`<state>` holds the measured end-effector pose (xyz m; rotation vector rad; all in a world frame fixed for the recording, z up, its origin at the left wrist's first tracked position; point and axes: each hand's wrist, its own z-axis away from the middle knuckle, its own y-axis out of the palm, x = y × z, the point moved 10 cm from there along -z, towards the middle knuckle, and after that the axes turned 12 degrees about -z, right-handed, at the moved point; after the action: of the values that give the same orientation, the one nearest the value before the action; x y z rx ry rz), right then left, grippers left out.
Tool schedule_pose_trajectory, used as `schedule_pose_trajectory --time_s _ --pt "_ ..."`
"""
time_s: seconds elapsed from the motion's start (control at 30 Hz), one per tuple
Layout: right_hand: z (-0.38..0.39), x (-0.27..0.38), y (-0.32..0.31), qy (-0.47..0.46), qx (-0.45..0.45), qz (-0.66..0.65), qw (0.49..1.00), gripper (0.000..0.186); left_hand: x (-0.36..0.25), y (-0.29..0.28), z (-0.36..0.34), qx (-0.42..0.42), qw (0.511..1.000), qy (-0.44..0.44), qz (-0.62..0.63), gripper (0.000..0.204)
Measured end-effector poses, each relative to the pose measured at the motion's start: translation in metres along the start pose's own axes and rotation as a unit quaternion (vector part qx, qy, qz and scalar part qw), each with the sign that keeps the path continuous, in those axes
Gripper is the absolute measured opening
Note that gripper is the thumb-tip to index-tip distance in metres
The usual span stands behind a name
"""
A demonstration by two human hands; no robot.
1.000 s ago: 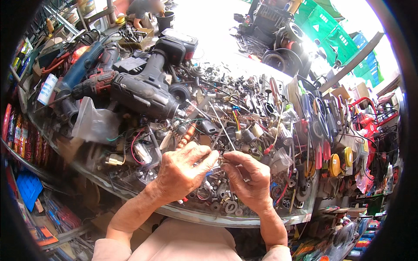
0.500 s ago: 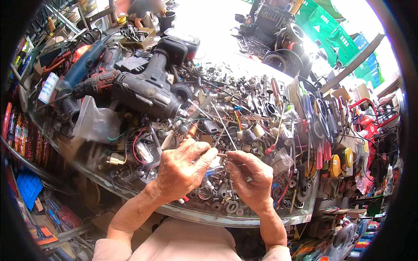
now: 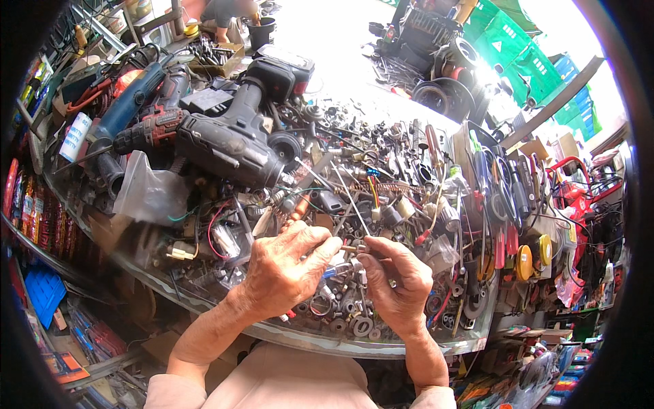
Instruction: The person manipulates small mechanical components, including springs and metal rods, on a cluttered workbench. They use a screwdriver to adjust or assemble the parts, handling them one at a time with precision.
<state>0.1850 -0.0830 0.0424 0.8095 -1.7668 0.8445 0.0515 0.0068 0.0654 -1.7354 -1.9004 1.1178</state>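
My left hand (image 3: 289, 266) is closed in a pinch on one end of a small brass-coloured pin (image 3: 348, 248). Facing it, my right hand (image 3: 400, 283) pinches a small metal piece (image 3: 362, 249) at the pin's other end. Whether pin and piece touch or are joined, I cannot make out. A long thin metal rod (image 3: 349, 198) runs up and away from the right fingertips; I cannot tell if they hold it. Beneath both hands lie loose washers (image 3: 362, 326), nuts and small fittings.
A large black cordless power tool (image 3: 228, 146) lies at the left, by a blue angle grinder (image 3: 133, 99) and a clear plastic bag (image 3: 153, 191). Hand tools (image 3: 507, 184) crowd the right side. The table's glass edge (image 3: 306, 344) runs before me. Someone (image 3: 228, 17) sits at the far left.
My right hand has shifted slightly right, away from the left. More of the brass-coloured pin and the metal piece shows between the fingertips. The left hand has barely moved.
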Motion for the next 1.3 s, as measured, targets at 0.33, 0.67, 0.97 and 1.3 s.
schedule_pose_trajectory --time_s 0.33,0.67,0.97,1.3 --pt "0.001 -0.005 0.006 0.022 0.012 0.000 1.000 0.027 0.001 0.000 0.001 -0.003 1.000 -0.003 0.006 0.035" --pt "0.001 -0.002 0.008 0.015 0.006 0.010 1.000 0.024 0.006 0.002 0.000 0.010 0.998 -0.038 0.048 0.036" --pt "0.002 0.005 0.012 0.012 -0.007 0.013 1.000 0.021 0.006 0.003 0.002 0.010 0.998 -0.038 0.057 0.034" --pt "0.005 0.018 0.008 -0.098 0.003 0.104 0.990 0.019 0.000 0.005 -0.001 0.022 0.988 -0.019 0.152 0.032"
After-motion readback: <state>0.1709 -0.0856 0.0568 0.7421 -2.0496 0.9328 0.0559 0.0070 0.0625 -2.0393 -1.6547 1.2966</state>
